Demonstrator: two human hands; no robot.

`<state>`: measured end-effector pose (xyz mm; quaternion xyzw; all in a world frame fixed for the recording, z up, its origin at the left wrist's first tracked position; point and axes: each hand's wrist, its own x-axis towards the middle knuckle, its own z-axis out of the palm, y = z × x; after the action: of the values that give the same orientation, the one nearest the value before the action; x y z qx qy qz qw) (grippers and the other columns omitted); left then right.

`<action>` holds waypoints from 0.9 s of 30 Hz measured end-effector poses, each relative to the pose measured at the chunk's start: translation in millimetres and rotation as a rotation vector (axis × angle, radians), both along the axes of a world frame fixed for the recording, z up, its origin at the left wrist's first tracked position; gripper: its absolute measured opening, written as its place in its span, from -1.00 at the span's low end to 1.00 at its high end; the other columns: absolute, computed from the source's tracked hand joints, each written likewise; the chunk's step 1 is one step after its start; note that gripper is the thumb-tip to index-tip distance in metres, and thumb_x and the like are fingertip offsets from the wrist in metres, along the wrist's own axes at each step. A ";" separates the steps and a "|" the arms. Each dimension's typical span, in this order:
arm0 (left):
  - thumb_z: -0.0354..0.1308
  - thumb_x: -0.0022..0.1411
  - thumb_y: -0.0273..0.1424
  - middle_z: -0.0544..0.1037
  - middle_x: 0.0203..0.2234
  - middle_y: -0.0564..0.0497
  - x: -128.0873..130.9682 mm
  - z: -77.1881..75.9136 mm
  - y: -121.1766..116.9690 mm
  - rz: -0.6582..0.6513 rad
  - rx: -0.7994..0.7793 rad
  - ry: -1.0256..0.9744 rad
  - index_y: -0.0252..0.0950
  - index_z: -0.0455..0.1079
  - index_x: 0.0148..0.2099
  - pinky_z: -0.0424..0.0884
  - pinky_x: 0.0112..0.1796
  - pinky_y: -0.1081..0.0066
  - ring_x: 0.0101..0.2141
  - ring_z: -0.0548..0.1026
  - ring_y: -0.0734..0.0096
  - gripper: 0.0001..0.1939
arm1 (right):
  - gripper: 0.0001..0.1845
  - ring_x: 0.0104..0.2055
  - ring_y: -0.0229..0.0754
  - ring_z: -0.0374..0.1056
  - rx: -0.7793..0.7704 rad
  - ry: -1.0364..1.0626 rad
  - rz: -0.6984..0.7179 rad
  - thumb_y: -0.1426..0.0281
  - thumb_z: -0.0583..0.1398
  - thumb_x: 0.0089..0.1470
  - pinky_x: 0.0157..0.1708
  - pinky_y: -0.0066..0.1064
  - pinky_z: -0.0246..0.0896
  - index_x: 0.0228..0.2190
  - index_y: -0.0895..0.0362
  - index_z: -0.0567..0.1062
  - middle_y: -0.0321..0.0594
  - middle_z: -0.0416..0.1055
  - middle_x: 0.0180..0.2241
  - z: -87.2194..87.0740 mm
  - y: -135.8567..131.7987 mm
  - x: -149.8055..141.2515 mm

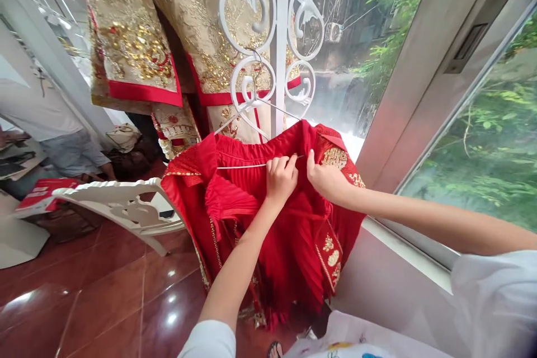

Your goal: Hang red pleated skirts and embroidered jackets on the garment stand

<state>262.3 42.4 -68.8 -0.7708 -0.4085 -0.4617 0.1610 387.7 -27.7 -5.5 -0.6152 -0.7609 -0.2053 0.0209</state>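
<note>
Head view: red garment (289,257) hung lengthwise below the white hanger (241,166).
Near the hanger's right end, the right hand (329,182) pinched red cloth; the left hand (280,178), nearer its middle, was curled, hold unclear.

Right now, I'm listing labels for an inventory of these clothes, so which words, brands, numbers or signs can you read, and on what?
No word, brand or number can be read.
Red box at left: pale markings, too blurred to read.
Red garment by the hands: a round gold emblem, perhaps a character, too unclear to read surely.
</note>
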 end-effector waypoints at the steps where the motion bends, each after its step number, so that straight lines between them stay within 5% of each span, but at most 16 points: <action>1: -0.11 0.24 -0.48 0.47 -0.33 -0.15 -2.3 0.9 -2.5 0.000 0.001 0.001 -0.30 0.40 0.02 0.18 -0.22 0.22 -0.26 0.36 0.21 -0.63 | -0.46 -0.46 -0.01 0.40 -0.008 0.009 0.014 0.61 -0.13 0.07 -0.52 -0.32 0.12 0.09 0.46 0.22 0.12 0.44 -0.49 1.2 2.5 -1.7; 6: -0.07 0.21 -0.48 0.48 -0.29 -0.17 -11.3 4.1 -13.8 -0.023 -0.017 0.011 -0.30 0.39 0.01 0.21 -0.19 0.18 -0.24 0.37 0.20 -0.64 | -0.57 -0.38 -0.06 0.36 0.317 0.308 0.067 0.23 -0.06 0.17 -0.40 -0.30 0.12 -0.28 0.21 0.51 0.01 0.43 -0.46 53.8 22.0 -5.6; 9: -0.07 0.21 -0.47 0.49 -0.28 -0.16 -11.7 5.9 -17.5 -0.011 -0.026 0.020 -0.30 0.38 0.03 0.23 -0.17 0.17 -0.23 0.38 0.20 -0.64 | -0.67 -0.32 -0.10 0.32 0.468 0.510 0.183 0.27 0.01 0.10 -0.34 -0.32 0.11 -0.32 0.18 0.50 -0.04 0.44 -0.35 82.9 48.9 -12.2; 15: -0.06 0.20 -0.51 0.42 0.03 -0.06 -38.9 21.4 -40.6 -0.027 0.067 0.073 -0.24 0.33 0.06 0.09 0.13 0.15 0.01 0.31 0.28 -0.61 | -0.66 -0.39 -0.14 0.31 0.371 0.631 0.327 0.40 -0.06 0.11 -0.37 -0.34 0.09 -0.34 0.19 0.49 -0.07 0.43 -0.43 89.9 78.7 -46.1; 19: 0.01 0.19 -0.39 0.34 0.08 -0.13 -94.9 41.0 -60.4 0.390 0.144 -0.123 -0.19 0.27 0.09 -0.04 0.15 -0.04 0.08 0.24 0.08 -0.60 | -0.71 -0.29 -0.07 0.31 0.436 0.631 0.365 0.38 -0.01 0.09 -0.32 -0.31 0.10 -0.26 0.17 0.46 -0.06 0.42 -0.34 85.1 72.6 -68.4; 22: 0.12 0.10 -0.27 0.31 0.02 -0.35 -129.6 52.1 -61.4 0.702 0.034 -0.228 -0.39 0.20 0.12 0.13 0.03 -0.05 0.04 0.23 -0.12 -0.44 | -0.67 -0.17 0.02 0.27 0.489 0.636 0.331 0.36 -0.01 0.10 -0.24 -0.21 0.10 -0.14 0.20 0.39 0.02 0.38 -0.25 81.7 70.4 -88.3; 27: -0.01 0.19 -0.25 0.40 -0.22 -0.28 -149.9 53.2 -56.1 0.848 -0.155 0.040 -0.41 0.31 -0.10 0.29 -0.20 0.17 -0.16 0.35 0.01 -0.65 | -0.65 0.03 0.09 0.09 0.668 0.499 0.473 0.42 -0.05 0.14 -0.01 0.02 -0.09 -0.05 0.16 0.32 0.05 0.25 -0.07 70.8 66.0 -127.9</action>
<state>112.4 -13.7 -15.6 -0.5532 -0.7194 -0.3077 0.2861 259.8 38.3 65.4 -0.4153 -0.7440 -0.2744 0.4458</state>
